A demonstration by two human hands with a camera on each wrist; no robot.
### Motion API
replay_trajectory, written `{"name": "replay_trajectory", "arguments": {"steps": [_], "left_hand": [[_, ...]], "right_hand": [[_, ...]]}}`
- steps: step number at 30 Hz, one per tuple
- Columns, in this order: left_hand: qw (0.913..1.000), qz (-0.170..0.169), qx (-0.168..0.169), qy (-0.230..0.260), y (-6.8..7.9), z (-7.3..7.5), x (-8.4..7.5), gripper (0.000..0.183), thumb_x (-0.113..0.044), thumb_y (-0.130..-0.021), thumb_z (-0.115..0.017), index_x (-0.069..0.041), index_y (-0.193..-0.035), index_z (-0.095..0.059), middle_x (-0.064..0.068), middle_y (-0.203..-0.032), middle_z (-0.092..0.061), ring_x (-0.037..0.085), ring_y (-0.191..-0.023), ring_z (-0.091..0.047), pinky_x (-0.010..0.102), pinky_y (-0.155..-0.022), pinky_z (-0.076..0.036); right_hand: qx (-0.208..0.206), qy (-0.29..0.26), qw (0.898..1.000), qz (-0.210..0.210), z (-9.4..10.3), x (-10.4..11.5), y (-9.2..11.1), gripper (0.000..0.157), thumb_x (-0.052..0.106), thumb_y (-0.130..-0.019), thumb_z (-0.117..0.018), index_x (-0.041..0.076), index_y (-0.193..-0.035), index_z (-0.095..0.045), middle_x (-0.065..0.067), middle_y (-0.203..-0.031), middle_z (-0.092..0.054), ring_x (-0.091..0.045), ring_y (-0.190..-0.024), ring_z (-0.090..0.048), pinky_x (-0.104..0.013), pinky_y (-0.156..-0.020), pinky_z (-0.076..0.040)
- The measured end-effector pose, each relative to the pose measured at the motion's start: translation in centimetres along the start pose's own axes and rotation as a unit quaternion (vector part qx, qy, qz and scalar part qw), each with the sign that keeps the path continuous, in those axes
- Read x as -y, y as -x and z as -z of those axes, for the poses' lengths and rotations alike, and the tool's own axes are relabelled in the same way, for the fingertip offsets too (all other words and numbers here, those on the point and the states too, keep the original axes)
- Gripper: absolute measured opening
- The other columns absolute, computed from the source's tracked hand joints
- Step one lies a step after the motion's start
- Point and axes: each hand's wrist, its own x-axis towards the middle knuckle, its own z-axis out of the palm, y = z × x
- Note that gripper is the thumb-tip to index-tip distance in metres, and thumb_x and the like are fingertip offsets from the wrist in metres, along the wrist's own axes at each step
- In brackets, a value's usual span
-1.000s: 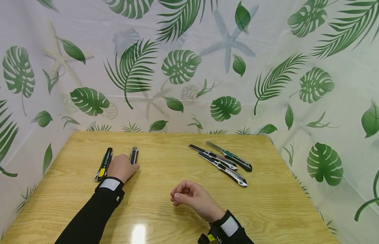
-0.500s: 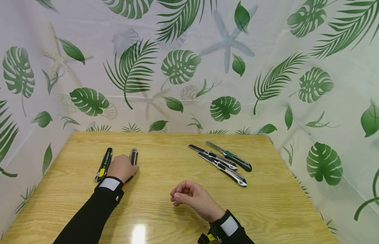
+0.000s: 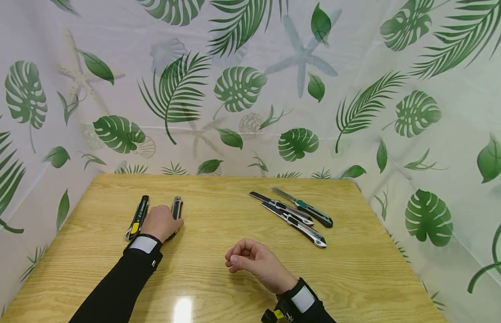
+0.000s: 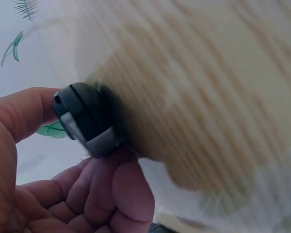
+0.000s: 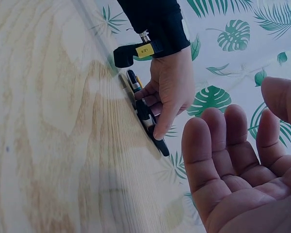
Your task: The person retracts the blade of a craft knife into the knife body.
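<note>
My left hand pinches a snap-off utility knife between thumb and fingers at the left of the table. In the left wrist view the dark, silver-trimmed end of this knife points at the camera, thumb on one side and fingers on the other. A black and silver utility knife with a yellow slider lies just left of that hand. My right hand holds nothing, its fingers loosely curled above the front middle of the table. From the right wrist view, the left hand shows beside the knives.
At the right back lie a green and black knife and two silver and black utility knives, one in the middle and one nearest, blades extended toward the back left. A leaf-printed cloth surrounds the wooden table.
The knife in my left hand has shifted slightly toward the hand, and its lower end now shows below the thumb. My right hand and the other knives stay put.
</note>
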Motion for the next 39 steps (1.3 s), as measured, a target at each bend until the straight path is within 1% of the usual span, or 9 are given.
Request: {"name": "replay_trajectory", "arguments": {"steps": [4, 9, 14, 17, 21, 28, 31, 35, 39], "left_hand": [[0.9996, -0.002, -0.024, -0.015, 0.4, 0.3, -0.4, 0.051, -0.041, -0.091, -0.070, -0.011, -0.053, -0.052, 0.001, -0.045, -0.042, 0.018, -0.038, -0.046, 0.027, -0.036, -0.029], [0.9957, -0.048, -0.079, 0.005, 1.9, 1.5, -2.5, 0.049, -0.046, -0.094, -0.065, -0.004, -0.068, -0.061, 0.003, -0.048, -0.043, 0.017, -0.038, -0.043, 0.028, -0.037, -0.029], [0.9895, -0.088, -0.087, 0.075, 5.0, 2.0, -4.8, 0.047, -0.046, -0.095, -0.064, 0.001, -0.098, -0.070, 0.006, -0.066, -0.062, 0.012, -0.047, -0.051, 0.031, -0.045, -0.044], [0.9859, -0.090, -0.085, 0.113, 6.9, 1.7, -5.7, 0.050, -0.048, -0.094, -0.064, -0.001, -0.106, -0.072, 0.006, -0.076, -0.068, 0.009, -0.054, -0.055, 0.032, -0.050, -0.049], [0.9813, -0.084, -0.084, 0.152, 9.0, 1.0, -6.6, 0.048, -0.050, -0.093, -0.065, -0.004, -0.104, -0.074, 0.002, -0.074, -0.067, 0.009, -0.050, -0.052, 0.030, -0.046, -0.046], [0.9799, -0.091, -0.064, 0.166, 10.8, 0.0, -7.8, 0.045, -0.051, -0.091, -0.067, -0.008, -0.100, -0.075, -0.002, -0.072, -0.065, 0.008, -0.054, -0.051, 0.028, -0.047, -0.044], [0.9804, -0.092, -0.063, 0.163, 10.9, -0.2, -7.9, 0.042, -0.050, -0.090, -0.069, -0.009, -0.098, -0.076, -0.003, -0.071, -0.065, 0.008, -0.054, -0.050, 0.028, -0.048, -0.044], [0.9810, -0.090, -0.060, 0.162, 11.0, -0.4, -7.9, 0.041, -0.050, -0.090, -0.069, -0.010, -0.098, -0.076, -0.003, -0.070, -0.064, 0.008, -0.052, -0.049, 0.028, -0.047, -0.044], [0.9810, -0.088, -0.053, 0.165, 11.0, -0.4, -7.8, 0.043, -0.052, -0.090, -0.068, -0.010, -0.097, -0.076, -0.003, -0.070, -0.064, 0.008, -0.051, -0.049, 0.028, -0.046, -0.043]], "right_hand": [[-0.003, -0.004, 1.000, -0.002, 0.0, 0.0, 0.1, 0.013, 0.010, -0.100, -0.061, -0.001, -0.104, -0.056, -0.019, -0.112, -0.060, -0.046, -0.106, -0.054, -0.059, -0.090, -0.048], [-0.014, 0.013, 1.000, 0.004, 0.6, 0.0, 0.1, 0.015, 0.011, -0.100, -0.061, -0.002, -0.104, -0.056, -0.027, -0.116, -0.056, -0.050, -0.108, -0.051, -0.065, -0.091, -0.043], [-0.046, 0.080, 0.996, 0.021, 2.2, 0.5, 0.3, 0.020, 0.017, -0.100, -0.062, -0.001, -0.105, -0.056, -0.028, -0.117, -0.056, -0.045, -0.103, -0.055, -0.059, -0.088, -0.048], [-0.081, 0.156, 0.984, 0.032, 3.6, 1.1, 0.6, 0.021, 0.022, -0.099, -0.064, 0.002, -0.107, -0.059, -0.022, -0.114, -0.060, -0.035, -0.096, -0.059, -0.049, -0.083, -0.053], [-0.138, 0.293, 0.945, 0.047, 5.7, 1.7, 1.1, 0.019, 0.024, -0.097, -0.066, 0.009, -0.108, -0.062, -0.007, -0.105, -0.064, -0.020, -0.090, -0.061, -0.038, -0.076, -0.054], [-0.237, 0.508, 0.827, 0.048, 10.8, 2.0, 2.3, 0.028, 0.018, -0.093, -0.071, 0.004, -0.115, -0.062, -0.013, -0.109, -0.063, -0.024, -0.098, -0.059, -0.047, -0.082, -0.052], [-0.257, 0.563, 0.786, 0.016, 13.3, 2.0, 2.7, 0.037, 0.016, -0.093, -0.071, -0.002, -0.122, -0.061, -0.020, -0.116, -0.061, -0.032, -0.105, -0.057, -0.050, -0.084, -0.051], [-0.263, 0.599, 0.755, -0.041, 16.3, 1.9, 3.4, 0.044, 0.020, -0.092, -0.072, -0.005, -0.126, -0.059, -0.023, -0.119, -0.060, -0.035, -0.103, -0.057, -0.052, -0.083, -0.050], [-0.249, 0.604, 0.752, -0.087, 18.1, 1.9, 4.1, 0.048, 0.024, -0.090, -0.074, -0.005, -0.125, -0.059, -0.025, -0.118, -0.060, -0.036, -0.098, -0.059, -0.051, -0.080, -0.051]]}}
